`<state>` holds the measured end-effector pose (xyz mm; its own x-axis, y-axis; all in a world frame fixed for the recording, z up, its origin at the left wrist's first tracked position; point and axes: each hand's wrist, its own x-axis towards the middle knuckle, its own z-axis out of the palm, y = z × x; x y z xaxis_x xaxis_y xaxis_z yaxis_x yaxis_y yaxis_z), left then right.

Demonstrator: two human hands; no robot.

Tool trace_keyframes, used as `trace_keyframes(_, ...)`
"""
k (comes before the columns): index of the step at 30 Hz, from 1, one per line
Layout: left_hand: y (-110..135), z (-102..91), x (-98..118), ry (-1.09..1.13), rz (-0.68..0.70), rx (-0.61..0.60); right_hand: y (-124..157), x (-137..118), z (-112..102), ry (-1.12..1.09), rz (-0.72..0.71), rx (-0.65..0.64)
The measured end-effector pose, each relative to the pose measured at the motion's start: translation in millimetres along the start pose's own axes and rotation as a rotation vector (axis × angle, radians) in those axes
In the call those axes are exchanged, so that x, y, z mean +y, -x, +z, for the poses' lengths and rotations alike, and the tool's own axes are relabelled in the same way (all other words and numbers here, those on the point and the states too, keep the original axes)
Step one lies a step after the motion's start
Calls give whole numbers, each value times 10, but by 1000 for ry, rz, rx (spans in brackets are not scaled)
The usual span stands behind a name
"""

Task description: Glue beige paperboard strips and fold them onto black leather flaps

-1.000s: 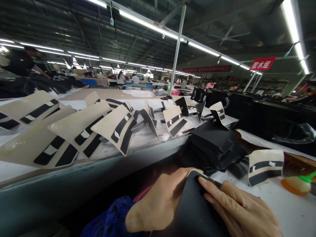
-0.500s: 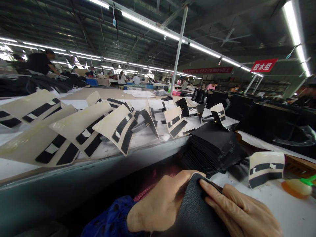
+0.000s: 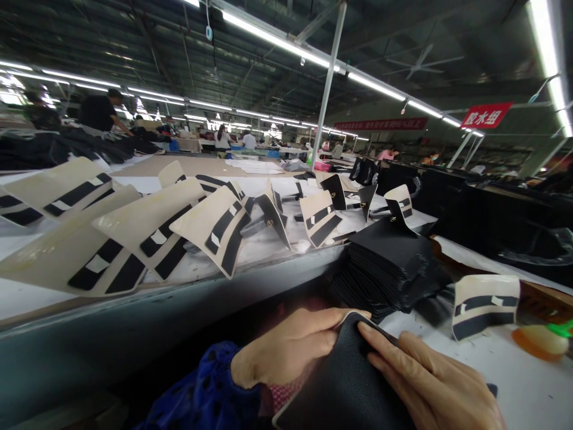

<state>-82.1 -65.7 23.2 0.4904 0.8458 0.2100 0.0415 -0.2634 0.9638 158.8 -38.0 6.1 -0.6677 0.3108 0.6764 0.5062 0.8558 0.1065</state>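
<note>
A black grained leather panel (image 3: 353, 376) with a pale edge is held low in front of me, its top end bent over. My left hand (image 3: 290, 343) grips the far edge from the left, thumb and fingers closed on it. From the right, my right hand (image 3: 430, 376) presses its fingers along the upper edge, the thumb side hidden behind. Just beyond my hands lies a stack of black leather pieces (image 3: 389, 257). To the right stands a curved beige panel with black strips (image 3: 486, 307) on a white surface.
Several beige panels with black strips (image 3: 219, 230) stand curved along the long table (image 3: 268, 263) ahead. An orange bottle with a green nozzle (image 3: 539, 341) lies at the right. Black bags (image 3: 505, 221) line the right side. Co-workers (image 3: 98, 111) are in the background.
My left hand has flattened and shifted slightly, and more of the panel's lower left side shows. My right fingers moved slightly left along the edge. The view has turned a little left.
</note>
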Motion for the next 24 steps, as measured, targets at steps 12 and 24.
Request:
trace_keyframes(12, 4, 106, 19, -428, 47, 140, -26, -116, 9, -142, 47, -33)
trace_keyframes(24, 13, 39, -92, -261, 37, 301, -47, -150, 66, -77, 380, 215)
